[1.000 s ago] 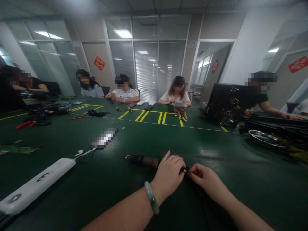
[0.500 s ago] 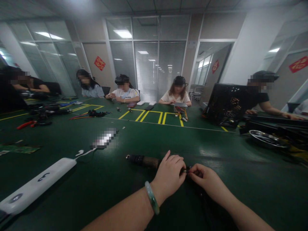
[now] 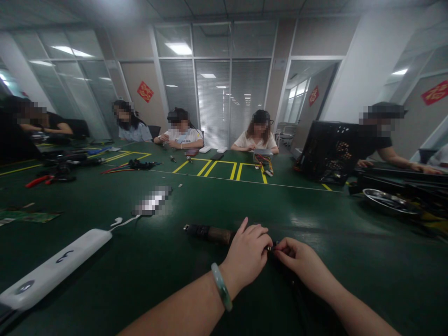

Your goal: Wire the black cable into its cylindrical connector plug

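Observation:
A dark cylindrical tool (image 3: 219,234) with a brownish middle and a small metal tip lies on the green table, its tip pointing left. My left hand (image 3: 248,252), a jade-coloured bangle at its wrist, is closed over the tool's right end. Close beside it, my right hand (image 3: 292,254) pinches at that same end with thumb and fingertips. A small shiny part (image 3: 269,248) shows between the two hands; what exactly my right fingers hold is hidden. Below my right hand a dark cord (image 3: 293,283) runs toward the bottom edge, hard to make out.
On the left lies a white power bank-like case (image 3: 66,263), cabled to a phone (image 3: 153,200). Green circuit boards (image 3: 31,216) and red-handled pliers (image 3: 39,181) are farther left. A black computer case (image 3: 331,151) and a metal bowl (image 3: 388,200) stand right. Several people sit around the table.
Both hands stay in nearly the same place on the tool. My left fingertips have shifted very slightly beside the small shiny part.

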`<state>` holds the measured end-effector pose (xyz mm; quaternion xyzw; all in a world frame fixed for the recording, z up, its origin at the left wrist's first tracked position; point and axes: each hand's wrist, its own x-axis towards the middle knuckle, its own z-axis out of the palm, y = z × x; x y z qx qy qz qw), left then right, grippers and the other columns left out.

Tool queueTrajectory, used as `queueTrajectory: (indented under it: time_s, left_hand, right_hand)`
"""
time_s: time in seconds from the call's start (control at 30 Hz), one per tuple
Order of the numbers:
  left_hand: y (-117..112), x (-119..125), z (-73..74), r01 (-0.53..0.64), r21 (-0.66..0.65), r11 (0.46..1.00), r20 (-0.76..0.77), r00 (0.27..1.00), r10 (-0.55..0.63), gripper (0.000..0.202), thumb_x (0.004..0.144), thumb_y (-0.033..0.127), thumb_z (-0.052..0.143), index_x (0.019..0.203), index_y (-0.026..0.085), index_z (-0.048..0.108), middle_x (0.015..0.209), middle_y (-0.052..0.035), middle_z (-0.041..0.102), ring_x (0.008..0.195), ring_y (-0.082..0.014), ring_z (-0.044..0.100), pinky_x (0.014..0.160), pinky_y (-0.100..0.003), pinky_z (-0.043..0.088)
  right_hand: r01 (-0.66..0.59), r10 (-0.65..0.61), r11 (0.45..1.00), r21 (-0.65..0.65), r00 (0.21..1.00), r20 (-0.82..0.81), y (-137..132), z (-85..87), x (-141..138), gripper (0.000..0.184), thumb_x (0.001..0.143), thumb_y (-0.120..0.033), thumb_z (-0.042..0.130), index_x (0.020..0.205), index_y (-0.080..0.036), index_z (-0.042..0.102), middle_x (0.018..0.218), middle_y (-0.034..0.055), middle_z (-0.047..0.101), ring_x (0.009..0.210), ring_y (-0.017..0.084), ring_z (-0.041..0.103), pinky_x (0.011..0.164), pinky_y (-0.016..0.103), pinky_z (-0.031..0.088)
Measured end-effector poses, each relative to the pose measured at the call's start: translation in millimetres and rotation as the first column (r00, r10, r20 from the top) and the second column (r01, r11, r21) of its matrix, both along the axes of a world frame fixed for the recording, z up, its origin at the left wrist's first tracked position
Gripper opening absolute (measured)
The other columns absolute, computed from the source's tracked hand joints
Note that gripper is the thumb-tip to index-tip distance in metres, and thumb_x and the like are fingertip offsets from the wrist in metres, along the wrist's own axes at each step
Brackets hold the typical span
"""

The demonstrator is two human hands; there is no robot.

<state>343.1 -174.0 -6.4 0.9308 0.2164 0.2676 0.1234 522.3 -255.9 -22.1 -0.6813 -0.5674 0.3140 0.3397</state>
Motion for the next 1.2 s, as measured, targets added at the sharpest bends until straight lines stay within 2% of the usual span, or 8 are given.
queueTrajectory:
  time_s: [0.17,0.27,0.37,0.57,0.73,0.93,1.07,1.2]
  left_hand:
    - [1.3,0.8,-2.7,-0.027,0.005,1.0,0.02,0.999,0.027,0.013,0.081,0.023,0.064,0.093,0.023,0.061,0.12,0.0004,0.058,0.12,-0.0183,0.046,0.116,-0.045,0.008]
    - [2.0,1.6,-4.5,-0.019,0.016,1.0,0.02,1.0,0.019,0.009,0.082,0.018,0.062,0.089,0.023,0.061,0.121,0.0006,0.058,0.121,-0.0183,0.046,0.116,-0.046,0.008]
    - [1.9,1.3,-4.8,-0.01,0.017,1.0,0.019,1.0,0.01,0.013,0.082,0.016,0.061,0.093,0.024,0.061,0.122,0.0003,0.058,0.121,-0.0188,0.046,0.116,-0.047,0.009]
    - [1.9,0.2,-2.8,-0.015,0.005,1.0,0.027,1.0,0.015,0.01,0.082,0.023,0.063,0.091,0.022,0.061,0.122,-0.0013,0.057,0.122,-0.0207,0.046,0.116,-0.048,0.009]
    - [1.9,-0.2,-2.3,0.002,0.019,1.0,-0.005,1.0,-0.002,0.012,0.085,0.017,0.058,0.094,0.023,0.061,0.123,-0.0004,0.057,0.123,-0.0191,0.045,0.116,-0.047,0.01]
    - [2.0,0.2,-3.3,-0.017,0.0,1.0,0.011,1.0,0.017,0.011,0.083,0.024,0.062,0.094,0.022,0.061,0.123,-0.0021,0.057,0.123,-0.0207,0.045,0.116,-0.049,0.01]
    - [1.9,0.3,-2.3,0.0,0.02,1.0,-0.01,1.0,0.001,0.011,0.085,0.018,0.058,0.094,0.023,0.061,0.123,-0.001,0.057,0.123,-0.0196,0.045,0.115,-0.048,0.01]
    - [2.2,0.8,-2.7,-0.02,0.028,0.999,-0.017,1.0,0.021,0.014,0.084,0.024,0.061,0.097,0.022,0.061,0.122,-0.0024,0.057,0.123,-0.0213,0.045,0.115,-0.049,0.01]
  right_hand:
    - [-0.007,0.007,1.0,0.017,1.0,0.013,1.1,-3.0,1.4,0.014,0.086,-0.033,0.057,0.085,-0.02,0.062,0.079,-0.0013,0.068,0.072,0.016,0.063,0.063,0.022,0.045]
    - [-0.011,0.011,1.0,0.023,1.0,0.027,1.4,-4.2,1.4,0.014,0.086,-0.032,0.057,0.084,-0.02,0.062,0.079,-0.0012,0.067,0.072,0.016,0.063,0.063,0.022,0.044]
    - [-0.008,0.008,1.0,0.017,1.0,0.016,1.2,-4.4,1.1,0.014,0.085,-0.033,0.057,0.084,-0.02,0.062,0.079,-0.001,0.067,0.072,0.016,0.062,0.063,0.023,0.044]
    - [0.002,-0.002,1.0,0.007,1.0,0.006,1.4,-1.7,0.2,0.014,0.085,-0.033,0.057,0.086,-0.02,0.062,0.08,-0.0003,0.068,0.073,0.017,0.063,0.063,0.023,0.045]
    - [-0.009,0.009,1.0,0.007,1.0,0.018,1.9,-2.1,0.6,0.014,0.085,-0.034,0.057,0.086,-0.02,0.062,0.081,-0.0005,0.068,0.073,0.017,0.063,0.063,0.023,0.045]
    - [-0.003,0.003,1.0,0.017,1.0,0.01,2.1,-4.6,2.2,0.013,0.086,-0.032,0.057,0.086,-0.02,0.062,0.08,-0.0009,0.068,0.073,0.016,0.063,0.063,0.022,0.045]
    - [-0.005,0.005,1.0,0.007,1.0,0.012,2.1,-2.8,1.3,0.013,0.086,-0.032,0.057,0.086,-0.02,0.062,0.08,-0.0008,0.068,0.073,0.016,0.063,0.063,0.022,0.045]
    - [-0.004,0.004,1.0,0.013,1.0,0.024,2.9,-3.3,1.0,0.013,0.085,-0.032,0.057,0.085,-0.02,0.062,0.08,-0.0009,0.068,0.073,0.016,0.063,0.062,0.021,0.045]
